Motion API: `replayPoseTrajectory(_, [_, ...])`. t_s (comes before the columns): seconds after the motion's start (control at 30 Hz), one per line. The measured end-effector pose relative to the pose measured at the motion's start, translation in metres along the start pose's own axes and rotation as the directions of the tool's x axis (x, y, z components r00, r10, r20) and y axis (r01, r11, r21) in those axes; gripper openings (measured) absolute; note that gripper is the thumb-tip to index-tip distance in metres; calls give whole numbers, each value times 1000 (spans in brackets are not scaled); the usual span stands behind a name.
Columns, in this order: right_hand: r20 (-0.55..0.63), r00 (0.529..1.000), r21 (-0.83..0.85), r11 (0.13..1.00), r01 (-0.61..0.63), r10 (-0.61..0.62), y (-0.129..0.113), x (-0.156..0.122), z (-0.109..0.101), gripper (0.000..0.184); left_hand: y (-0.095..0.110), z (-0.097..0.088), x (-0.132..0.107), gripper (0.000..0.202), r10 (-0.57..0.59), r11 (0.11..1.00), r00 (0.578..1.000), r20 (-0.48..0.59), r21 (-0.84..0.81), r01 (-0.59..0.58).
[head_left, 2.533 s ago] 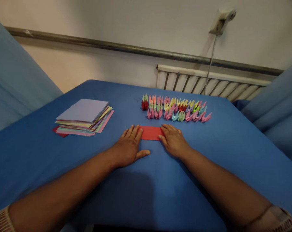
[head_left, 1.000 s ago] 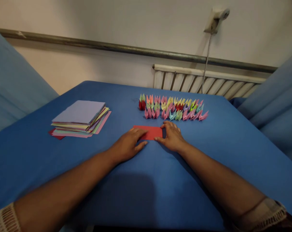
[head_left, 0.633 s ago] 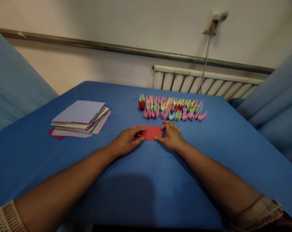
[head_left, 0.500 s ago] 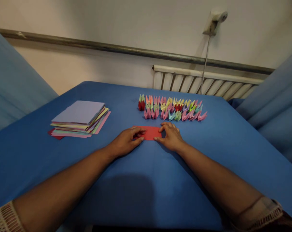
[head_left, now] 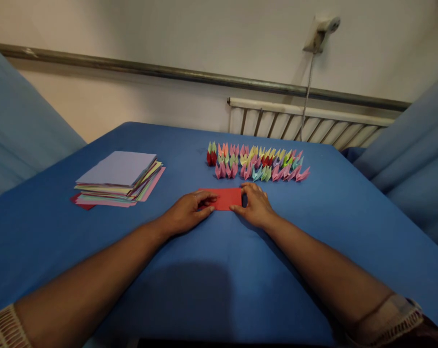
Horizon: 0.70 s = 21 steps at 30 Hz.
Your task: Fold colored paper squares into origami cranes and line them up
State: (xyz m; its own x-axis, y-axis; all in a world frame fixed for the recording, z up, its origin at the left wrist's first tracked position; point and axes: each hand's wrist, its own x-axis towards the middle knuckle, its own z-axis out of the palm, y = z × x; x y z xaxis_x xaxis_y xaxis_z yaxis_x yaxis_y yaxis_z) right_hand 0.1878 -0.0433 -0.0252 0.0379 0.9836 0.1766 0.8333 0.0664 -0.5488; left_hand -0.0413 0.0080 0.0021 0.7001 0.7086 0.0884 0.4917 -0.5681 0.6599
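A red sheet of paper [head_left: 228, 199], a flat rectangle that looks folded, lies on the table in front of me. My left hand [head_left: 190, 210] holds its left end, with the thumb at the near edge and the fingers over the top. At the right end, my right hand [head_left: 255, 205] grips the paper, its thumb by the near corner and its fingers curled near the far corner. The fingers of my left hand hide the paper's left end. Just beyond the paper stand rows of small folded paper cranes [head_left: 257, 162] in several colours.
To the left sits a stack of coloured square paper [head_left: 117, 169], with a red sheet [head_left: 83, 203] poking out below. A blue cloth [head_left: 190, 295] covers the table. Behind it are a radiator [head_left: 294, 108], a wall pipe [head_left: 168, 72] and a hanging cord [head_left: 308, 92]. Blue curtains [head_left: 414, 145] flank the table.
Very little differs. The index finger of my right hand sits slightly straighter at the paper's right edge; the paper stays in place and the view has shifted slightly.
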Motion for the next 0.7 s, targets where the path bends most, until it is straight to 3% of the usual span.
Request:
replayPoseTrajectory(0.1, [-14, 998, 45, 997, 58, -58, 1, 0, 2, 36, 0, 1, -1, 40, -20, 998, 1000, -5, -52, 20])
replayPoseTrajectory(0.2, [-27, 979, 89, 975, 202, -200, 0, -1, -1, 12, 0, 2, -1, 52, -27, 992, 999, -39, -121, 22])
replayPoseTrajectory(0.3, [-70, 915, 95, 911, 402, -397, -9, -8, -10, 12, 2, 2, -1, 59, 3, 996, 999, -50, -88, -8])
replayPoseTrajectory(0.43, [-29, 819, 144, 809, 570, -573, -24, -21, -23, 22, 8, -1, -3, 33, 123, 991, 990, -63, 61, -119])
replayPoseTrajectory(0.5, [-94, 855, 236, 823, 517, -510, -27, -23, -25, 25, 11, -4, -5, 25, 179, 981, 978, -107, 92, -170])
replayPoseTrajectory(0.6, [-219, 939, 395, 856, 333, -264, -21, -18, -20, 30, 15, -7, -8, 19, 195, 981, 962, -191, 58, -187])
replayPoseTrajectory(0.7, [-103, 990, 586, 798, 138, -96, -9, -7, -12, 32, 18, -8, -11, 14, 165, 984, 955, -247, -31, -178])
